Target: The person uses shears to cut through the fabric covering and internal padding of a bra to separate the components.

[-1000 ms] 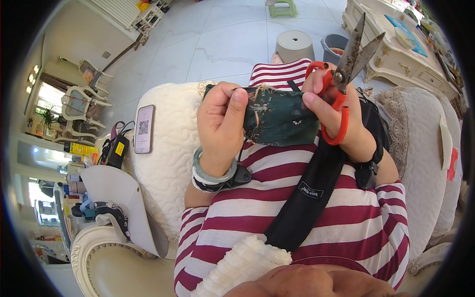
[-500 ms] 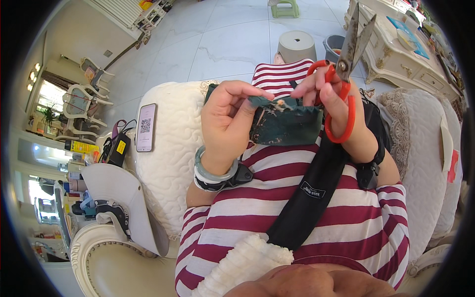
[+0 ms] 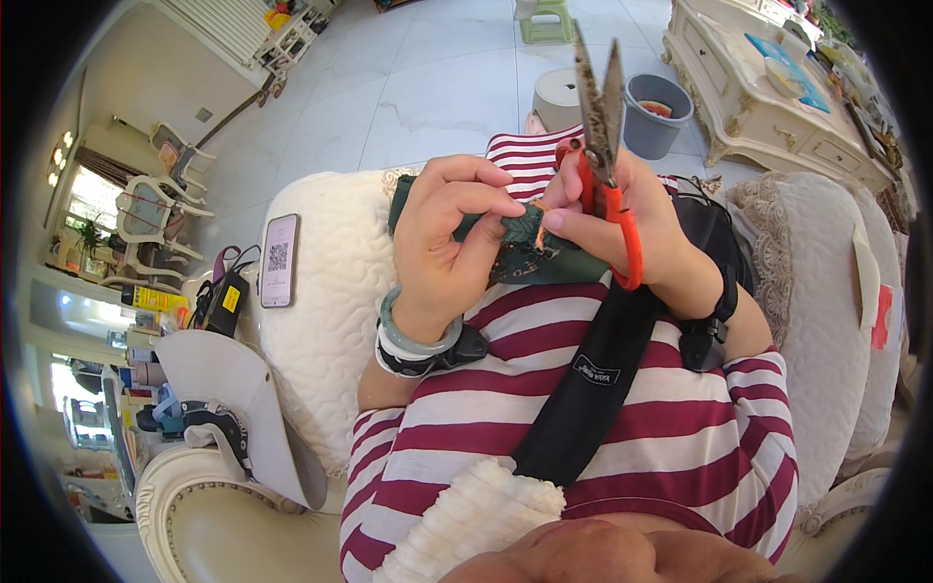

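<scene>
The fingers (image 3: 498, 206) of our left hand (image 3: 428, 248) curl in, thumb and index pinching the bunched edge of the green cloth (image 3: 569, 268), while the thumb and forefinger of our right hand (image 3: 637, 209) pinch the same edge just beside them. The cloth hangs between the two hands, above our lap, its lower part draped loosely and partly hidden behind them. For this close fingering we do well to grip near the very edge, with only a short stretch between the pinches, and to pull gently, since the fabric looks thin and likely to tear or fray. The red-handled scissors (image 3: 605, 165) hang on the right hand, blades a little apart and pointing away from us; which fingers pass through the loops we cannot tell. That stance suits us as long as the right wrist turns little. Further out, the striped garment (image 3: 525, 330) and the black strap (image 3: 588, 394) lie under the work, so any snip should stay clear of both.
</scene>
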The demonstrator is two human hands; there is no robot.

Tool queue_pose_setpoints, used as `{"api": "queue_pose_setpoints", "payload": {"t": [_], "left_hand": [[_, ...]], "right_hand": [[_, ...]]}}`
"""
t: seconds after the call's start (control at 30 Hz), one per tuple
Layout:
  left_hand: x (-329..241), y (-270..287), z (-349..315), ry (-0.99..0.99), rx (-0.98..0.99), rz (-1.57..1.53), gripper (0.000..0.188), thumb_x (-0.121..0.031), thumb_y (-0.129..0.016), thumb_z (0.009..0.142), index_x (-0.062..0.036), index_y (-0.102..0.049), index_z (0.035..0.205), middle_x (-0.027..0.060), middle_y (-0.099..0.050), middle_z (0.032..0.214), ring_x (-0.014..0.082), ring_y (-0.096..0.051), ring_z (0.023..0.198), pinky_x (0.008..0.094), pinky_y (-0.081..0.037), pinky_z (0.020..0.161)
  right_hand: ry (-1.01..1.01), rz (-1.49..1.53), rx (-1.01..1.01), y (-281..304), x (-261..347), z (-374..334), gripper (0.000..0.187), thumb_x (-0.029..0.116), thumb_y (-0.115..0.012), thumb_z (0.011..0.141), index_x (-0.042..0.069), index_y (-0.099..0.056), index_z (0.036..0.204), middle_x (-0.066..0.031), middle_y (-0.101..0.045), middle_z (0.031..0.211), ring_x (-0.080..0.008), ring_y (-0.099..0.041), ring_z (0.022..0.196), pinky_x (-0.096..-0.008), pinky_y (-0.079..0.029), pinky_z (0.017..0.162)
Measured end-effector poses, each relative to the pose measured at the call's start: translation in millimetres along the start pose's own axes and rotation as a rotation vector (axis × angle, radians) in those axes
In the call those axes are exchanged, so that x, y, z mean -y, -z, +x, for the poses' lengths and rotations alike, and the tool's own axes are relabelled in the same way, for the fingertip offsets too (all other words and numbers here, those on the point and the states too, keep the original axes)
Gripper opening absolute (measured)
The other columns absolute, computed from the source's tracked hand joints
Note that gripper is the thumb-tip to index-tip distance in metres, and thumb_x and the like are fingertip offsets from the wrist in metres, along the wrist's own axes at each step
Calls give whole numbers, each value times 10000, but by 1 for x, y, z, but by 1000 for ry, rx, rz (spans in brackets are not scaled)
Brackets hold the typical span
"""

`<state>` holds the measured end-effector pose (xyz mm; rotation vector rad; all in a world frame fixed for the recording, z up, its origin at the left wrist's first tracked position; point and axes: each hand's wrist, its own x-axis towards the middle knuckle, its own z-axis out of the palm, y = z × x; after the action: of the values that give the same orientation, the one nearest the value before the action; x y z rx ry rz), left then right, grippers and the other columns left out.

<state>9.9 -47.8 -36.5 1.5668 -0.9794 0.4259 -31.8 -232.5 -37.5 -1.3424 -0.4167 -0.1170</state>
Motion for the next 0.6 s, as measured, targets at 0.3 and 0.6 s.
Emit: {"api": "queue_pose_setpoints", "payload": {"t": [0.3,0.6], "left_hand": [[5,1,-2,126,-98,-161,138,4,-549,880,-5,-536,1017,104,-536,1060,156,-523,949,279,-435,863],[2,7,-2,501,261,-392,308,-34,-640,849,15,-503,1120,37,-580,993,76,-518,878,220,-419,798]], "right_hand": [[175,-98,-61,6,-7,-6,189,-64,-603,796,47,-467,865,-31,-569,812,-88,-552,751,-235,-456,703],[28,293,-207,18,-8,0,222,-81,-593,773,65,-450,859,-26,-550,812,-112,-531,805,-251,-419,777]]}}
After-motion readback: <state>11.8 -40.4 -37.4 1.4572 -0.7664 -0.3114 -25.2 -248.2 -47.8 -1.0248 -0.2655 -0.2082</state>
